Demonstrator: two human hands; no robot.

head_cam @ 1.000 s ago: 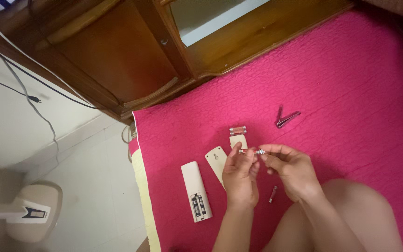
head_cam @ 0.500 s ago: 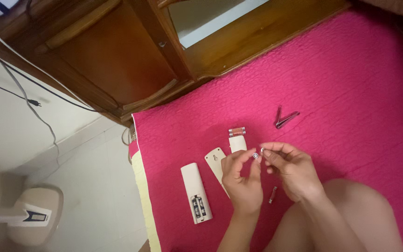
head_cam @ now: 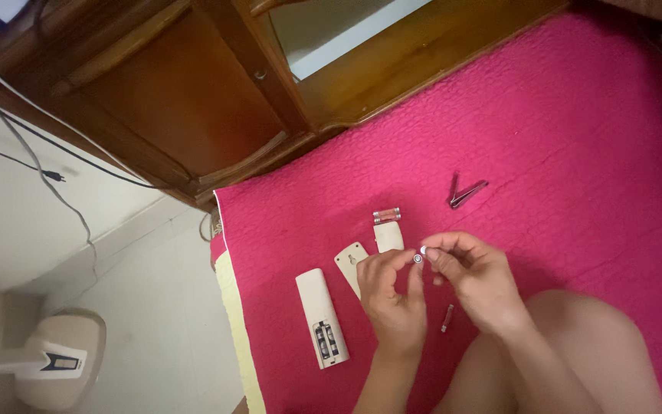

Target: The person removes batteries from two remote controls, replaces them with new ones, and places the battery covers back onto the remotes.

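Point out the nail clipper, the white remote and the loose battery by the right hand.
nail clipper (head_cam: 467, 192), head view, on the metal arms near their joined end.
white remote (head_cam: 320, 317), head view, on its back, just above the open battery bay.
loose battery (head_cam: 447, 317), head view, mid-body, on the pink quilt.

two batteries held end-on over the pink bedspread

the left hand (head_cam: 394, 299) pinches a small battery (head_cam: 418, 259) by thumb and forefinger, its round silver end facing up. the right hand (head_cam: 475, 282) pinches a second battery (head_cam: 425, 250) the same way. the two ends sit just beside each other, nearly touching, above the bedspread (head_cam: 576, 138).
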